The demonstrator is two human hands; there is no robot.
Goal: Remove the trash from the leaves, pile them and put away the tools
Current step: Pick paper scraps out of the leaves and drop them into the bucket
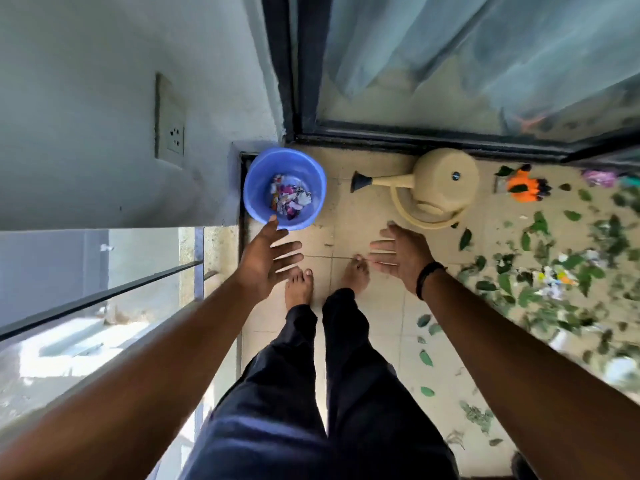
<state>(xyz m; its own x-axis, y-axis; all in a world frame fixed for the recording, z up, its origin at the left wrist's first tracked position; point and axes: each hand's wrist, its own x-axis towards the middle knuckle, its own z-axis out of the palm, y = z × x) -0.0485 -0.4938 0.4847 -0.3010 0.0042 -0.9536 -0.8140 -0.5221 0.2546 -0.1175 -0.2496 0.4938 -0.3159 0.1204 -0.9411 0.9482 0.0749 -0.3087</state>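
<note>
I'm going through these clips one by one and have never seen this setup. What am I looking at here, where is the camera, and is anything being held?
There is no machine here: a person wears a camera on the head, looking down at their own arms, legs and bare feet. The left hand and the right hand are both spread open and hold nothing. On the tiled floor stand a blue bucket with scraps of trash in it and a beige watering can. Green leaves mixed with litter lie scattered to the right.
</note>
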